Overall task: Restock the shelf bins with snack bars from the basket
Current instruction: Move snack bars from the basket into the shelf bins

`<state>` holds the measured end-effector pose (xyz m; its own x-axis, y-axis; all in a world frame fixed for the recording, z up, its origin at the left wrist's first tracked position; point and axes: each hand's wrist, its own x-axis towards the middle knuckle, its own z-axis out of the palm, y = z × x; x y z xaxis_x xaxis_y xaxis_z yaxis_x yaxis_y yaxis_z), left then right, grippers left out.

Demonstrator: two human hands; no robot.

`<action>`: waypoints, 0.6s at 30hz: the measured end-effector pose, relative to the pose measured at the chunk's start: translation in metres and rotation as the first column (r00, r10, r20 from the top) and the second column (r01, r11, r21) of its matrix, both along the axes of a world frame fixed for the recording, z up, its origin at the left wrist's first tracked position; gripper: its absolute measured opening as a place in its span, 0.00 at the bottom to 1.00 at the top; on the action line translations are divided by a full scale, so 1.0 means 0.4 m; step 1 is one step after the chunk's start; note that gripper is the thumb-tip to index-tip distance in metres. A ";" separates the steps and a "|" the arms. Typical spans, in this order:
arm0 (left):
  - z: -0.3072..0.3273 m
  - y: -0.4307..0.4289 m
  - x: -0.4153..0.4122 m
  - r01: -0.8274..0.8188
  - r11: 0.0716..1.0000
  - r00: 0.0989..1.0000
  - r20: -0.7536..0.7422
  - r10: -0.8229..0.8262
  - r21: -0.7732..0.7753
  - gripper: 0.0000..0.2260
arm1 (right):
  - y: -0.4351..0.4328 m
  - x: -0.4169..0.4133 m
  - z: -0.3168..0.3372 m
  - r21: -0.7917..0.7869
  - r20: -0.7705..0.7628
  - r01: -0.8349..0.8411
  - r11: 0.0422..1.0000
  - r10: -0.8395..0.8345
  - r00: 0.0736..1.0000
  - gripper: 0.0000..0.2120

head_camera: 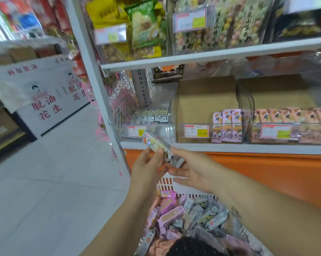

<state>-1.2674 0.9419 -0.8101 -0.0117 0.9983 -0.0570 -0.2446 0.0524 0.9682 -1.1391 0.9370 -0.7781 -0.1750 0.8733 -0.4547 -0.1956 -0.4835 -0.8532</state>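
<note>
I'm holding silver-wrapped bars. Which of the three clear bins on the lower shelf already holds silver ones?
The leftmost bin, beside the white upright: its bars are silver. The middle bin holds purple packets, the right bin peach packets.

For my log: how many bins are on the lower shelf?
3: left bin, holding silver bars; middle bin, purple bars; right bin, pink bars. More may lie off frame.
</note>
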 end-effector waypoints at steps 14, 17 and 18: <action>0.104 0.250 -0.044 -0.054 0.974 0.903 -0.406 0.141 0.219 0.18 | 0.190 0.058 0.054 0.488 0.509 -0.104 0.867 -0.185 0.841 0.08; 0.132 0.359 -0.067 -0.010 0.954 0.715 -0.665 0.218 0.301 0.18 | 0.275 0.069 0.043 0.624 0.677 -0.267 0.734 -0.337 0.654 0.15; 0.137 0.395 -0.069 0.018 0.952 0.653 -0.724 0.221 0.306 0.17 | 0.303 0.067 0.033 0.631 0.697 -0.303 0.715 -0.350 0.625 0.16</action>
